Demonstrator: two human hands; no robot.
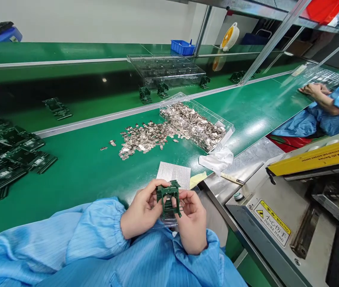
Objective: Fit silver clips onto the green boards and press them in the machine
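Note:
My left hand (142, 210) and my right hand (192, 221) both grip a small dark green plastic frame part (168, 198), held upright just above the table's near edge. The fingers of each hand pinch its sides. Under the part lies a silver ribbed pad (174, 173) on the green table (82, 163). Farther out, a loose heap of small silver metal clips (144, 137) is spread on the table beside a clear plastic tray (198, 123) filled with the same clips.
Dark green frame parts (10, 155) are piled at the left. Clear trays (166, 69) and more green parts stand on the conveyor behind. A grey machine (295, 207) with a yellow warning label sits at right. Another person's hand (314, 91) in a blue sleeve works at far right.

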